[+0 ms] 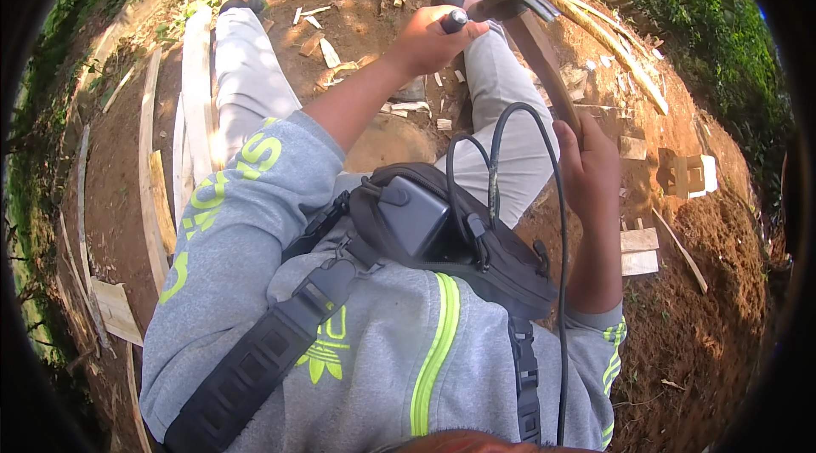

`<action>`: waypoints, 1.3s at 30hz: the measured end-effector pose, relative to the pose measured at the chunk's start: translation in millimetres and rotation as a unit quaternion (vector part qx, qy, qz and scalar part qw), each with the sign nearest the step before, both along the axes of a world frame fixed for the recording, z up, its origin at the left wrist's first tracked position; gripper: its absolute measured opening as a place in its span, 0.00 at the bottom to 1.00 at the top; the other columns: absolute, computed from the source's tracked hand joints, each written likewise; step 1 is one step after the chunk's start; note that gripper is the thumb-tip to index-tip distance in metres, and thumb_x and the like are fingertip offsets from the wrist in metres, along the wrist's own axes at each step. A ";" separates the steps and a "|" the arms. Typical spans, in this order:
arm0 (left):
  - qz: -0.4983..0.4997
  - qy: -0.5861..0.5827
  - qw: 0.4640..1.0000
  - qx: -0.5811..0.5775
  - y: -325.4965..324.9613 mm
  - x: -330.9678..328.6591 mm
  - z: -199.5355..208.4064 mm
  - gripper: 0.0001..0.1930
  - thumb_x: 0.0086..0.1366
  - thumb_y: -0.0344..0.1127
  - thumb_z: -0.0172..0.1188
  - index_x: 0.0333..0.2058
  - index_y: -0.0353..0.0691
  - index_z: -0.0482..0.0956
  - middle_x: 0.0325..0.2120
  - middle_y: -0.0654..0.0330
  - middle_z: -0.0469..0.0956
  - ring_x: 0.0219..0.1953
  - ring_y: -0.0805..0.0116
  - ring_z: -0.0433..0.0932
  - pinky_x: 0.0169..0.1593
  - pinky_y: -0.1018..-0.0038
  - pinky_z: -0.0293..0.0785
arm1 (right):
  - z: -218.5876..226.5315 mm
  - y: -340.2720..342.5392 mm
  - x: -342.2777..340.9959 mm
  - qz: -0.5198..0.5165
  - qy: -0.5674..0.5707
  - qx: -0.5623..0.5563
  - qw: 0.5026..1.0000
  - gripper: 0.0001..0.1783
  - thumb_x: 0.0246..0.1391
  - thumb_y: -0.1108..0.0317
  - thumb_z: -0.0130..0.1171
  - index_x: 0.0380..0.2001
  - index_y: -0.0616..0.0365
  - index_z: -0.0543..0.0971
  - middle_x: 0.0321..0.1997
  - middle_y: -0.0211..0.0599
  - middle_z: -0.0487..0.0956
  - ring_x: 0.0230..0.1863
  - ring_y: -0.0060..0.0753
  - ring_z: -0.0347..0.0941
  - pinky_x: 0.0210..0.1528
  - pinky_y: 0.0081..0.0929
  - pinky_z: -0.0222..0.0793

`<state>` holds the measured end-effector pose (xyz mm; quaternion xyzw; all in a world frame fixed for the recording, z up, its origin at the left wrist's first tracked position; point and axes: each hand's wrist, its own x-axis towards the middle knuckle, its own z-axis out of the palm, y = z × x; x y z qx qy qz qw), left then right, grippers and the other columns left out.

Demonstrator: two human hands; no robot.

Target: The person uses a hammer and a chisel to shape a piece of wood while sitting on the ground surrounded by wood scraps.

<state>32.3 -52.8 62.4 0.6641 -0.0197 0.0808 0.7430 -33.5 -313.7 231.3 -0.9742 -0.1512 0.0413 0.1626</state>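
Note:
My left hand (425, 41) is closed around a black, round-ended handle (455, 21), held out between my knees. Right beside its fingertips is a dark grey curved metal head (512, 4), shaped like a claw hammer's. My right hand (588, 166), also closed, grips the near end of a long brown wooden shaft (548, 70). The shaft's far end meets or passes under the metal head; I cannot tell whether they are joined, or whether the black handle belongs to the same tool. What my left fingers cover is hidden.
Pale wood chips (329, 53) litter the brown soil between my legs. Long planks (197, 96) lie along my left leg. A long pole (612, 45) curves across the far right. Cut wood blocks (639, 251) lie by my right arm. A black cable (561, 283) loops from my chest bag (412, 219).

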 end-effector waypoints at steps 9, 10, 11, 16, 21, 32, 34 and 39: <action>0.006 0.053 0.991 0.121 0.6 -6.5 16.7 0.25 0.70 0.54 0.70 0.23 0.41 0.75 0.20 0.71 0.69 0.25 0.80 0.66 0.30 0.72 0.66 | 2.1 17.1 0.3 -0.016 0.004 -0.003 1.000 0.19 0.72 0.55 0.58 0.43 0.64 0.79 0.26 0.50 0.77 0.27 0.45 0.74 0.34 0.42 0.68; 0.018 0.048 0.987 0.154 0.2 -7.3 13.6 0.25 0.70 0.54 0.70 0.23 0.42 0.75 0.19 0.71 0.69 0.25 0.80 0.66 0.29 0.72 0.65 | 4.8 17.3 1.9 -0.015 0.008 0.012 1.000 0.18 0.72 0.56 0.57 0.43 0.64 0.79 0.25 0.48 0.76 0.27 0.42 0.74 0.34 0.41 0.68; 0.011 0.048 0.991 0.125 0.3 -6.5 11.2 0.25 0.70 0.54 0.70 0.23 0.41 0.76 0.20 0.71 0.70 0.25 0.79 0.66 0.29 0.72 0.66 | 6.9 16.6 3.7 -0.013 0.011 0.027 0.999 0.18 0.72 0.56 0.57 0.43 0.64 0.79 0.25 0.47 0.76 0.27 0.40 0.73 0.34 0.40 0.68; 0.003 0.011 0.996 0.092 -3.3 -8.8 8.8 0.23 0.71 0.52 0.69 0.25 0.39 0.77 0.20 0.67 0.72 0.24 0.75 0.69 0.30 0.68 0.68 | -19.4 7.0 -5.0 0.000 -0.043 0.165 0.985 0.16 0.73 0.58 0.56 0.42 0.63 0.78 0.22 0.41 0.74 0.26 0.39 0.74 0.33 0.40 0.68; -0.012 0.054 0.992 0.116 -0.4 -7.3 -2.2 0.25 0.70 0.54 0.69 0.24 0.39 0.77 0.20 0.66 0.75 0.25 0.74 0.71 0.31 0.68 0.70 | -14.7 1.5 3.0 -0.024 0.013 0.087 0.996 0.19 0.73 0.56 0.58 0.39 0.64 0.77 0.24 0.34 0.74 0.26 0.29 0.72 0.31 0.35 0.66; -0.019 0.038 0.990 0.135 0.3 -7.7 -1.4 0.25 0.67 0.59 0.71 0.36 0.38 0.86 0.25 0.60 0.82 0.28 0.71 0.78 0.36 0.68 0.77 | -6.7 3.9 -7.7 -0.039 0.012 0.062 0.997 0.18 0.73 0.56 0.58 0.43 0.64 0.79 0.25 0.38 0.73 0.29 0.27 0.73 0.34 0.37 0.69; 0.021 -0.010 0.994 0.111 -3.7 -3.8 -11.6 0.25 0.67 0.59 0.71 0.36 0.38 0.86 0.25 0.59 0.83 0.28 0.69 0.79 0.36 0.68 0.78 | -7.0 5.7 -5.2 -0.035 0.023 0.045 0.998 0.19 0.73 0.55 0.58 0.43 0.64 0.79 0.24 0.37 0.73 0.28 0.27 0.72 0.34 0.37 0.68; 0.002 0.034 0.992 0.123 -3.7 -10.3 -3.8 0.25 0.68 0.58 0.70 0.32 0.38 0.83 0.23 0.59 0.80 0.27 0.68 0.77 0.35 0.67 0.75 | -37.3 -11.6 -14.0 -0.050 0.067 0.367 0.927 0.19 0.74 0.54 0.57 0.42 0.63 0.78 0.24 0.36 0.74 0.27 0.28 0.72 0.32 0.35 0.67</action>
